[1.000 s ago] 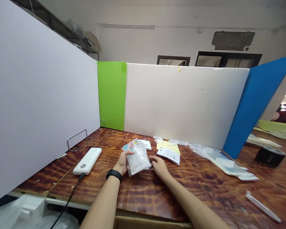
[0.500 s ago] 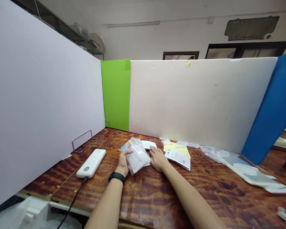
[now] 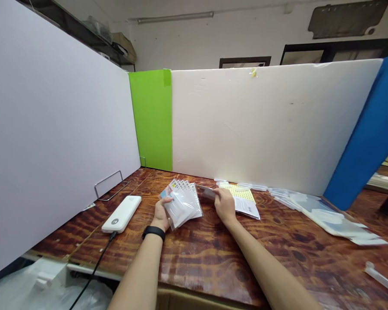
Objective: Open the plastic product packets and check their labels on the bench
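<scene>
My left hand (image 3: 162, 214) is closed on a fanned stack of clear plastic packets (image 3: 183, 206) with white contents and printed top edges. A black band circles that wrist. My right hand (image 3: 224, 205) is closed on the edge of one flat packet (image 3: 205, 191), tilted up off the table just right of the fan and blurred. Beyond the right hand, a printed packet (image 3: 247, 207) lies on the table. It partly covers a sheet of small yellow stickers (image 3: 244, 193).
A white power bank (image 3: 122, 214) with a black cable lies at left, beside a wire stand (image 3: 111, 186). Clear plastic strips and sleeves (image 3: 326, 219) spread along the right. White, green (image 3: 151, 120) and blue panels wall in the wooden table (image 3: 207, 258).
My right hand has lifted a packet off the table and moved slightly right. The packets in my left hand are now fanned wider. The view has tilted slightly down.
</scene>
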Available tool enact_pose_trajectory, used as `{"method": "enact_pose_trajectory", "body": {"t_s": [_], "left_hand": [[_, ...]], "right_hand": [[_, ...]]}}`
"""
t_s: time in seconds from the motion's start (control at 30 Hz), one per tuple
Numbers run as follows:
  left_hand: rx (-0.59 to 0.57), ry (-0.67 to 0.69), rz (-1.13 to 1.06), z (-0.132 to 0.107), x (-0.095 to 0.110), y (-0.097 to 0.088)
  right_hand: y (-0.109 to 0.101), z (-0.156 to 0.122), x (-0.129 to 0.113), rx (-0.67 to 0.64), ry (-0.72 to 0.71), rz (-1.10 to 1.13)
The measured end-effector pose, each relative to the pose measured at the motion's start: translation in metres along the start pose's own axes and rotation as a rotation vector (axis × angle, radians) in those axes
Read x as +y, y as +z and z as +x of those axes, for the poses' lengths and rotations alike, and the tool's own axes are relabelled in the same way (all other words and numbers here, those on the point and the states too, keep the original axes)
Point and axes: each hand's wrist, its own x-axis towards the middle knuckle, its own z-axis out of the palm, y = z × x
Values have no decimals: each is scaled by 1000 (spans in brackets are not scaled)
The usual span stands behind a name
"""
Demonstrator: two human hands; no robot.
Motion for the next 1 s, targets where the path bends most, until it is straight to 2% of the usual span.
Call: {"method": "enact_pose_trajectory", "body": {"t_s": [0.17,0.33,0.5,0.63,0.77,0.9,1.0], "left_hand": [[-59,-4,-36,0,-9,7],[-120,30,-73,1,-17,17],[-166,27,-80,-3,-15,19],[-166,7,-67,-6,-14,17],[-149,47,-60,-5,-15,16],[-119,28,-30,-1,-16,16],[-93,-7,-4,1,-16,17]], "right_hand": [[4,9,-3,-28,205,296],[9,6,-13,-196,338,570],[3,-2,-25,-370,368,662],[-1,-6,-32,-470,355,577],[-9,-2,-36,-542,297,379],[-36,8,-28,-530,231,66],[-58,7,-17,-504,256,-188]]}}
